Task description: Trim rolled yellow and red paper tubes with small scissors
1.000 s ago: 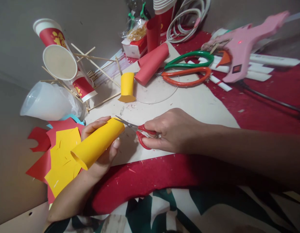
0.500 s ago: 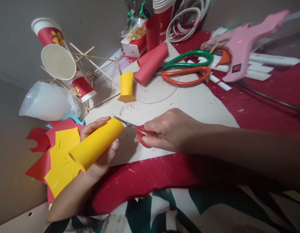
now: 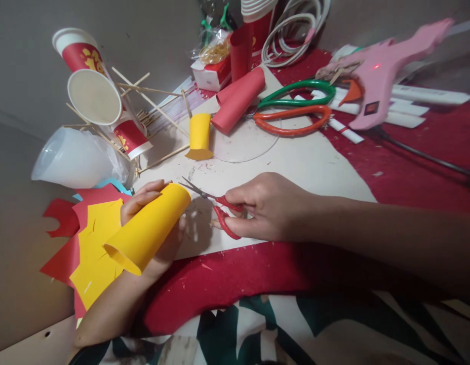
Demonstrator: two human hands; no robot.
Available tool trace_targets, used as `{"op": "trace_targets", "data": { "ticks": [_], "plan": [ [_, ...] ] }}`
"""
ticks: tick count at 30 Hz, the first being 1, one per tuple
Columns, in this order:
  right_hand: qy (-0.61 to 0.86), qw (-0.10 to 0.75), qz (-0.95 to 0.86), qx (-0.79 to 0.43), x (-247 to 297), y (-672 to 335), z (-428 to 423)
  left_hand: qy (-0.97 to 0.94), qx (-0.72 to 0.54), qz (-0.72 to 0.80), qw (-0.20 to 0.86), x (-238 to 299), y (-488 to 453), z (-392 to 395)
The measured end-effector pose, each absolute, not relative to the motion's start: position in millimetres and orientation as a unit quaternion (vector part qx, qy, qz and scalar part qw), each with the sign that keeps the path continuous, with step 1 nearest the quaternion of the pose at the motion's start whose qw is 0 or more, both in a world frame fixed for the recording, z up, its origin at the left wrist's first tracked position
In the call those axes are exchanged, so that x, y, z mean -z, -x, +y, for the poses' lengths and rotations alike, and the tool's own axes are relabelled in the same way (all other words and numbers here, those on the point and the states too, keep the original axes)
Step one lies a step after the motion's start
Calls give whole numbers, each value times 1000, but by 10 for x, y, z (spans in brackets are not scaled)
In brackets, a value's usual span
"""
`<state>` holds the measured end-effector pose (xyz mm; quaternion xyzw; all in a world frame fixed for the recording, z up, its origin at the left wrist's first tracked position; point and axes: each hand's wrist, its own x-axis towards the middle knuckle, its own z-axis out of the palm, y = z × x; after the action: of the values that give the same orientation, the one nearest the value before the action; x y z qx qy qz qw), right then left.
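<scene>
A yellow paper tube (image 3: 151,228) lies in my left hand (image 3: 138,200), whose fingers wrap round it from behind and below. Its near end gapes toward the lower left. In my right hand (image 3: 265,205) is a small pair of scissors (image 3: 224,213) with red handles, held by the loops. The blades are parted and their tips reach the tube's far rim; whether paper lies between them I cannot tell. Beyond the hands stands a short yellow paper piece (image 3: 199,136) with a flared base, beside two red paper tubes (image 3: 240,101).
Large scissors (image 3: 296,121) with green and orange handles lie behind my right hand. A pink glue gun (image 3: 379,76) rests at the right, its cord trailing. Paper cups (image 3: 94,96) and wooden sticks (image 3: 159,104) stand at the left, above yellow and red paper scraps (image 3: 96,243).
The small scissors have opened wider, their lower loop dropping. The yellow tube has shifted slightly left, and its near end has turned a little more open to view.
</scene>
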<state>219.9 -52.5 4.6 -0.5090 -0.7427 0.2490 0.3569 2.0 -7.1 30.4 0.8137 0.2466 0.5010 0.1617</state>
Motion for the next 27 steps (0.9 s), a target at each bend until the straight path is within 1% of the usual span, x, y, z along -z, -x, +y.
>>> {"op": "trace_targets", "data": {
  "ticks": [5, 9, 12, 16, 27],
  "plan": [
    [495, 333, -766, -240, -46, -2205, -529, -807, -497, 255, 190, -325, -65, -103],
    [499, 302, -772, -252, -82, -2210, -526, -817, -491, 252, 170, -306, -59, -99],
    [502, 297, -774, -248, -92, -2208, -530, -817, -496, 244, 165, -300, -55, -98],
    [502, 298, -774, -243, -84, -2212, -538, -818, -493, 231, 186, -307, -50, -105],
    [470, 323, -785, -242, -70, -2214, -528, -817, -499, 223, 182, -306, -63, -110]
  ]
}}
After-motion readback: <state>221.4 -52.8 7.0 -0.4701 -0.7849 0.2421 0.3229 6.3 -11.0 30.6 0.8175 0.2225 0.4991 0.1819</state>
